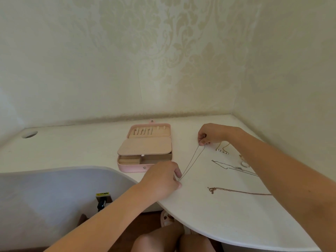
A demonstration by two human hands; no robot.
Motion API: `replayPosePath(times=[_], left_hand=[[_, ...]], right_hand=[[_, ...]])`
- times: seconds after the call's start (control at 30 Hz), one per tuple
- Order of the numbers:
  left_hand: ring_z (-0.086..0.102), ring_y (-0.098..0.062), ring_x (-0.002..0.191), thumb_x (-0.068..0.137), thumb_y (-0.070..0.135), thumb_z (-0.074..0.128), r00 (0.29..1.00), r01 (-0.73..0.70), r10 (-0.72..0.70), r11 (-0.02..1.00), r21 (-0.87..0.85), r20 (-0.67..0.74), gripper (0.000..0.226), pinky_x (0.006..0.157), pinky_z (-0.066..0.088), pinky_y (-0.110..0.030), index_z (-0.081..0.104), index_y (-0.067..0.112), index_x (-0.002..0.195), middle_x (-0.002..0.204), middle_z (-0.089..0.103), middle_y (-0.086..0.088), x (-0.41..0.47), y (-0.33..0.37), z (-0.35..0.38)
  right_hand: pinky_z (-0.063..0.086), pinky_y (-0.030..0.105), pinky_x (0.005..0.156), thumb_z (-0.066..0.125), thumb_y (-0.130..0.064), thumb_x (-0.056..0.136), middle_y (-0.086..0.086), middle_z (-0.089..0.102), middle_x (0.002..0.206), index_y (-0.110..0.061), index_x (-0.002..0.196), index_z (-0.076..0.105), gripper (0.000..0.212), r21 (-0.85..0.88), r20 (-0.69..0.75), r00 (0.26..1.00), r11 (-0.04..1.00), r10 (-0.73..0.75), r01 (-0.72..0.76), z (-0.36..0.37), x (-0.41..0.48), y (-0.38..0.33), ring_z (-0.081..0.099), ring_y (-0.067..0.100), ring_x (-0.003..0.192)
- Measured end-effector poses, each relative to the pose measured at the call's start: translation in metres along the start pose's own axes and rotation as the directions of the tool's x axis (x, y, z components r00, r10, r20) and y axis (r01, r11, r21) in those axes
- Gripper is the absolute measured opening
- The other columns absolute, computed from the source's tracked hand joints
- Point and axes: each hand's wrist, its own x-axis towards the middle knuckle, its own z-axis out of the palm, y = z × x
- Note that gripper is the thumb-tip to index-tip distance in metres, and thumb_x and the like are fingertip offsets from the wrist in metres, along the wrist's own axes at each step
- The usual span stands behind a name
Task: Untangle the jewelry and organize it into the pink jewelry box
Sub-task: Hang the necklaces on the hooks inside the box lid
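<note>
Thin silver chain necklace (190,162) pulled straight, just right of the middle of the frame, two fine strands side by side above the white curved table (218,215)

Right hand (211,134) pinching the far end of the chain, fingers closed on it. Left hand (161,176) pinching the near end, fingers closed too

Pink jewelry box with cream lining (144,148) lying open in the middle of the frame, just left of the chain. Small hooks in the lid at the back, a flat cream flap over most of the bottom part, a padded ring roll showing at its lower left

More jewelry waiting on the right side of the frame: a rose gold chain with a clasp (236,191) low down, a tangled silver chain (234,167) above it, a gold chain with pearl beads (222,150) near the right hand, and small rings (244,163) partly hidden by the right arm

Step in hand, most likely: stretching one necklace out to check for knots. Looks free of tangles, though too thin to tell for sure

Next move probably calls for carrying the chain left to the box, keeping it tight so the strands do not twist, then hanging it on a hook in the lid
</note>
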Motion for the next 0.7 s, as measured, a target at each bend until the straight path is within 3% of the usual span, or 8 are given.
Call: replayPosePath(times=[0.1,0.2,0.33,0.47,0.53,0.7], left_hand=[[0.051,-0.005,0.08,0.08,0.024,0.069,1.0,0.007,-0.006,1.0,-0.018,0.021,0.023,0.06,0.036,-0.013,0.063,0.021,0.103,0.08,0.056,0.011,-0.001,-0.003,-0.002],[0.051,-0.004,0.073,0.078,0.023,0.072,0.999,0.018,-0.015,0.997,-0.07,0.049,0.025,0.057,0.036,-0.014,0.065,0.019,0.101,0.075,0.055,0.012,-0.001,-0.006,-0.004],[0.052,-0.003,0.068,0.075,0.021,0.076,0.995,0.039,-0.025,0.988,-0.149,0.096,0.026,0.054,0.035,-0.015,0.066,0.018,0.099,0.073,0.056,0.012,-0.001,-0.01,-0.007],[0.052,0.001,0.061,0.078,0.019,0.073,0.997,-0.013,0.026,0.984,-0.179,0.071,0.014,0.053,0.037,-0.009,0.072,0.018,0.092,0.07,0.059,0.013,-0.001,-0.014,-0.004],[0.052,0.002,0.061,0.081,0.019,0.07,0.998,-0.042,0.05,0.979,-0.202,0.039,0.008,0.054,0.037,-0.003,0.075,0.02,0.086,0.073,0.065,0.01,-0.004,-0.015,-0.001],[0.057,0.005,0.062,0.081,0.021,0.071,0.992,-0.045,0.079,0.953,-0.301,0.103,0.005,0.063,0.044,-0.007,0.075,0.023,0.083,0.076,0.07,0.008,-0.009,-0.017,-0.019]], right_hand=[[0.038,0.018,0.061,0.056,-0.017,0.09,-0.008,0.057,0.076,-0.013,0.084,0.058,0.008,-0.045,-0.044,0.999,0.999,-0.007,0.005,0.006,-0.005,0.001,0.052,0.013,0.075],[0.048,0.02,0.068,0.053,-0.009,0.093,-0.002,0.063,0.08,-0.011,0.084,0.055,0.009,0.341,-0.096,0.995,0.939,-0.007,0.04,0.005,-0.014,0.001,0.059,0.013,0.074],[0.05,0.022,0.065,0.052,0.004,0.09,0.004,0.062,0.073,-0.008,0.085,0.055,0.013,0.835,-0.071,0.986,0.532,-0.148,0.14,-0.027,-0.033,-0.016,0.057,0.015,0.066],[0.051,0.022,0.07,0.057,-0.004,0.08,0.001,0.06,0.071,-0.012,0.088,0.053,0.012,0.946,-0.121,0.932,0.246,-0.342,0.213,-0.071,-0.048,-0.042,0.058,0.014,0.068],[0.053,0.024,0.073,0.055,-0.005,0.081,0.0,0.059,0.07,-0.013,0.088,0.053,0.011,0.948,-0.128,0.92,0.228,-0.371,0.224,-0.085,-0.053,-0.055,0.06,0.014,0.069],[0.053,0.028,0.074,0.05,0.001,0.087,0.002,0.06,0.071,-0.012,0.087,0.056,0.014,0.874,-0.058,0.934,0.435,-0.352,0.218,-0.107,-0.053,-0.084,0.058,0.014,0.063]])
